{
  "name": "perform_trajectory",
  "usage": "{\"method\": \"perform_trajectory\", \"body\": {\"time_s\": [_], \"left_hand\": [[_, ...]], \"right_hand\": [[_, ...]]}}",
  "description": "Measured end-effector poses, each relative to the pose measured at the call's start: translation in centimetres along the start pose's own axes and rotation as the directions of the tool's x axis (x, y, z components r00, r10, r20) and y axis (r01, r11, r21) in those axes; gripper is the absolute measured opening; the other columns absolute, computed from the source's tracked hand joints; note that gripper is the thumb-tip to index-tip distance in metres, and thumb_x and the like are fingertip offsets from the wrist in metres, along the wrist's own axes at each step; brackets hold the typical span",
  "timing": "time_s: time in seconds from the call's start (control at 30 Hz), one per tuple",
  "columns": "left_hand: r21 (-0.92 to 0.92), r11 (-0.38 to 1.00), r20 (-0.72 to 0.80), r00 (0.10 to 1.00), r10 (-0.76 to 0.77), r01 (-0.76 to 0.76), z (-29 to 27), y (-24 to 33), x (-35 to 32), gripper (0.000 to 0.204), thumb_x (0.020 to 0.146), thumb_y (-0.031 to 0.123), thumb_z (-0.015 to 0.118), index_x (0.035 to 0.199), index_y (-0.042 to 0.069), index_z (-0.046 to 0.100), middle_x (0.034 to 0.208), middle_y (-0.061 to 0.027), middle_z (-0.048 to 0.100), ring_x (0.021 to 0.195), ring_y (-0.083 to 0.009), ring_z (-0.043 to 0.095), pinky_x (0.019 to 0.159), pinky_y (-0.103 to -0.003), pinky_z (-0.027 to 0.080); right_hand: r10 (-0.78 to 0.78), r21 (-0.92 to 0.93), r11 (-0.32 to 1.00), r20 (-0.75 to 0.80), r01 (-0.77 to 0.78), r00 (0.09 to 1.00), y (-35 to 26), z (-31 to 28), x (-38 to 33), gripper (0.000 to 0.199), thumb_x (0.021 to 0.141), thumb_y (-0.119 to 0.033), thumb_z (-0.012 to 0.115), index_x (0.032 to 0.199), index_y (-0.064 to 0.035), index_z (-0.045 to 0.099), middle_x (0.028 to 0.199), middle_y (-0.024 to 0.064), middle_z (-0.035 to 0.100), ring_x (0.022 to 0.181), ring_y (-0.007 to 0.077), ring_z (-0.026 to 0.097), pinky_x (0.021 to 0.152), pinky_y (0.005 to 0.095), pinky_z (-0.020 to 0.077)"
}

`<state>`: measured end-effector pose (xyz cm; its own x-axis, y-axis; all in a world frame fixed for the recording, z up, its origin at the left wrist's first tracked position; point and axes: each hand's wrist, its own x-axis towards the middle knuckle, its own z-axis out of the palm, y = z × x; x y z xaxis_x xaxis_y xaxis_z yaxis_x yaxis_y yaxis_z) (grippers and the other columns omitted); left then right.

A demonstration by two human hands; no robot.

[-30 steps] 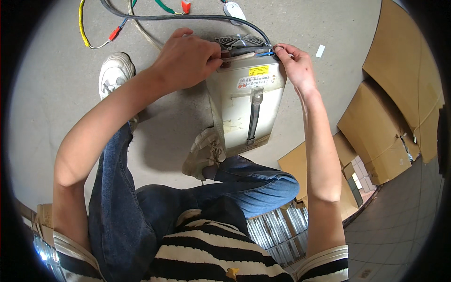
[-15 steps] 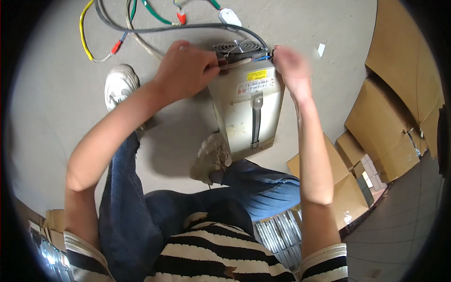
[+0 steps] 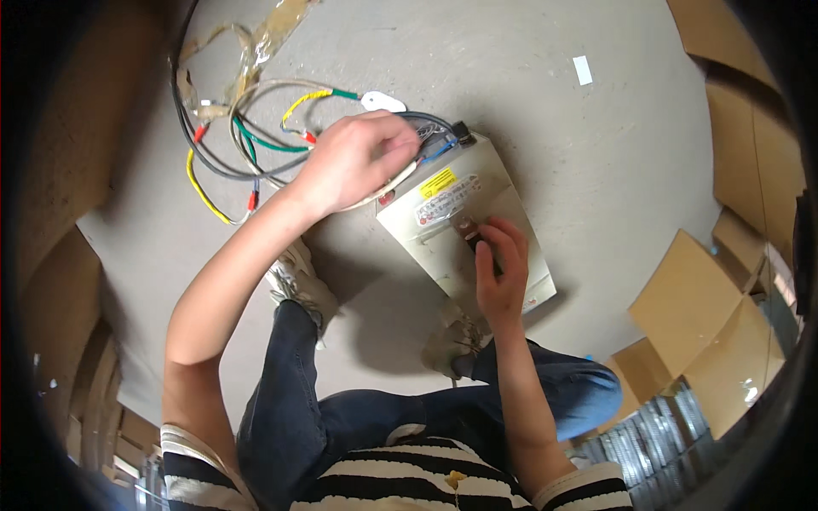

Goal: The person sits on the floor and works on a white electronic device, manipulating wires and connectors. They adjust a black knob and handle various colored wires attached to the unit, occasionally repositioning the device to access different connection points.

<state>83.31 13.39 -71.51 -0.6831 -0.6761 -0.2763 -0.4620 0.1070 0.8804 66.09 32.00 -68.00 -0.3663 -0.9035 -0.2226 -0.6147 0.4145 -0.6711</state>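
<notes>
A cream metal equipment box (image 3: 426, 247) with a fan grille at its far end lies on the floor before me. My left hand (image 3: 362, 162) is closed over the cable end of this box. Its fingertips are hidden, so what they grip does not show. An off-white cable (image 3: 388, 189) runs along beneath that hand, and short blue wires (image 3: 439, 153) show just right of it. On the top panel, my right hand (image 3: 503, 272) has its thumb and fingers around a dark strap handle (image 3: 471, 238). A yellow label (image 3: 437, 181) sits beyond the handle.
Black, green and yellow cables (image 3: 243, 175) with red connectors lie loosely at the far left, near crumpled clear tape (image 3: 273, 38). A white tag (image 3: 382, 101) is among them. Cardboard boxes (image 3: 686, 298) stand at the right. Silvery stacked pieces (image 3: 639, 434) lie at the lower right.
My right hand has left the box's far end and come back to the strap handle. The box now appears turned and shifted in view. My left hand stays by the cables.
</notes>
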Motion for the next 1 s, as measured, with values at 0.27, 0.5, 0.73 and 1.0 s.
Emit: {"method": "perform_trajectory", "body": {"time_s": [0.27, 0.5, 0.73, 1.0], "left_hand": [[-0.245, 0.962, 0.312, 0.949, -0.043, 0.124, 1.5, 0.1, 7.8, 0.022, 0.083, 0.016, 0.062, 0.098, 0.001, 0.065, 0.09, -0.006, 0.062, 0.084, -0.0132, 0.059, 0.079, -0.026, 0.046], [-0.249, 0.901, 0.53, 0.828, -0.181, 0.356, 0.7, -0.5, 9.7, 0.022, 0.084, 0.012, 0.06, 0.102, 0.0, 0.063, 0.094, -0.0028, 0.064, 0.088, -0.0092, 0.057, 0.083, -0.022, 0.044], [-0.223, 0.893, 0.614, 0.768, -0.183, 0.392, 1.3, -0.7, 10.7, 0.019, 0.086, 0.012, 0.057, 0.101, 0.002, 0.062, 0.093, -0.0017, 0.061, 0.089, -0.0093, 0.053, 0.084, -0.023, 0.039], [-0.223, 0.901, 0.61, 0.774, -0.168, 0.371, 1.3, -0.7, 10.3, 0.021, 0.086, 0.012, 0.058, 0.103, 0.001, 0.062, 0.095, -0.0018, 0.063, 0.09, -0.0087, 0.055, 0.084, -0.022, 0.042]], "right_hand": [[-0.021, 0.119, 0.992, -0.107, 0.034, 0.994, 1.3, 1.1, -0.6, 0.021, 0.077, -0.003, 0.058, 0.099, -0.0053, 0.059, 0.109, 0.0118, 0.053, 0.099, 0.0294, 0.048, 0.084, 0.0384, 0.0398], [-0.017, 0.128, 0.991, -0.157, 0.037, 0.987, 1.8, 1.2, -0.5, 0.021, 0.075, -0.006, 0.06, 0.095, -0.0074, 0.06, 0.107, 0.0083, 0.054, 0.097, 0.0288, 0.049, 0.083, 0.0389, 0.038], [0.009, 0.174, 0.984, -0.181, 0.023, 0.983, 2.2, 1.4, -0.6, 0.02, 0.073, -0.004, 0.06, 0.093, -0.008, 0.06, 0.105, 0.0075, 0.055, 0.094, 0.0272, 0.05, 0.081, 0.0381, 0.0377], [-0.023, 0.162, 0.985, -0.177, 0.052, 0.984, 2.6, 1.5, -0.7, 0.022, 0.073, -0.003, 0.059, 0.094, -0.0086, 0.06, 0.105, 0.0068, 0.055, 0.093, 0.026, 0.05, 0.08, 0.0372, 0.0374]]}}
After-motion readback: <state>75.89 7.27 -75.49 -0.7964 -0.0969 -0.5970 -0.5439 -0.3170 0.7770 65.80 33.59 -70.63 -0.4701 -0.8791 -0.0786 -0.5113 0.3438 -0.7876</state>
